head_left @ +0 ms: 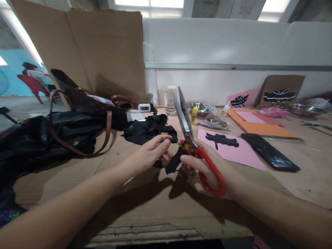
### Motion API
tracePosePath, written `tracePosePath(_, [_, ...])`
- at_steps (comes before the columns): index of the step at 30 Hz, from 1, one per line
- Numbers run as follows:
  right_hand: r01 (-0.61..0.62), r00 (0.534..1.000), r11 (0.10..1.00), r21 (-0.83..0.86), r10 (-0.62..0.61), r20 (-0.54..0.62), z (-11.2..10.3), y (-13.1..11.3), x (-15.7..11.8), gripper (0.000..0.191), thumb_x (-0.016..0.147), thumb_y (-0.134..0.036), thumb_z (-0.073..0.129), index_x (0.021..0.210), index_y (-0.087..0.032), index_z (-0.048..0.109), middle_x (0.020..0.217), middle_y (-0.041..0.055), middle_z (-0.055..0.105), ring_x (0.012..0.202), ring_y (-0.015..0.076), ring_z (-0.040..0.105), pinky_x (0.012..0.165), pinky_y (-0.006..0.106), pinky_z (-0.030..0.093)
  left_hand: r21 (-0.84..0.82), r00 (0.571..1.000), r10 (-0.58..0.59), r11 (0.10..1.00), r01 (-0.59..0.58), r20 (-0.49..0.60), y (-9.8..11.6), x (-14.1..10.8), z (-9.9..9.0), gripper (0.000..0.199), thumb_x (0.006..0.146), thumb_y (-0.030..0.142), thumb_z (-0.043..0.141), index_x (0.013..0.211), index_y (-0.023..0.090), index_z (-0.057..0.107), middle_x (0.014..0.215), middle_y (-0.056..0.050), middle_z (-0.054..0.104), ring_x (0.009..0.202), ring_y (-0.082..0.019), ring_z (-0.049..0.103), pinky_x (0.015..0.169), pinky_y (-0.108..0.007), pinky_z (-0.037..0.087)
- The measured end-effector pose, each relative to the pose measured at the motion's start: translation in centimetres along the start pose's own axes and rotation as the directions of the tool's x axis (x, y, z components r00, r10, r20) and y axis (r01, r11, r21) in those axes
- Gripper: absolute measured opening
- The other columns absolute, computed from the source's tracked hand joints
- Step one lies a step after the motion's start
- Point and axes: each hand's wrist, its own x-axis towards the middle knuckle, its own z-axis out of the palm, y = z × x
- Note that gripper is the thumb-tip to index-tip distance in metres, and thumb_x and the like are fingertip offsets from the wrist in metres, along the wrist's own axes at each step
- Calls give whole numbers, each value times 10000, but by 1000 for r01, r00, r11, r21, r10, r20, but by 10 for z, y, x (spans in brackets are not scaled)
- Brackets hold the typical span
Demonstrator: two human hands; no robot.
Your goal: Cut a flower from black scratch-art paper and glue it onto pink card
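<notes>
My right hand point(202, 162) is closed around a pair of scissors point(186, 128) with red handles, their blades pointing up. Its thumb and fingers also pinch a small cut piece of black fabric point(174, 162) with a bit of pink at its edge. Something yellow shows among those fingers, but I cannot tell what it is. My left hand point(157, 148) is just left of the black piece, fingers apart and apparently holding nothing. A small dark scrap point(157, 163) lies under it, partly hidden. Behind it lies a larger crumpled black cloth point(147, 129).
Right of my hands are pink paper point(246, 157) with a black cutout point(223, 140), a black phone point(269, 152) and orange sheets point(272, 130). A glue stick point(194, 115) and steel bowl point(201, 108) stand behind. A brown handbag point(85, 100) sits left; a person point(38, 74) sits far back.
</notes>
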Motion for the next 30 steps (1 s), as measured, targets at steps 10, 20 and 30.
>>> tracePosePath(10, [-10,993,908,419,59,-105,-4,4,10,433,786,-376,868,1132,-232,651,792,-28,660,658,148,630,633,270,537,316,989,97,940,-128,112,6,-7,15,309,885,473,672,1006,192,716,967,-50,736,906,-254,671,787,-324,518])
tracePosePath(20, [18,992,999,27,-14,-124,5,-1,2,433,829,-417,800,1165,-259,578,916,-1,643,742,171,608,660,293,506,-61,991,80,994,-87,-108,2,-2,22,285,824,457,754,842,184,673,807,-14,678,763,-181,625,695,-272,474])
tracePosePath(30, [88,978,990,-109,-106,-178,3,4,0,359,887,-425,750,1173,-298,575,963,10,643,821,209,635,677,319,532,-27,997,54,998,-56,-57,-1,-6,21,264,838,418,759,889,168,691,801,-4,669,715,-154,585,645,-258,440])
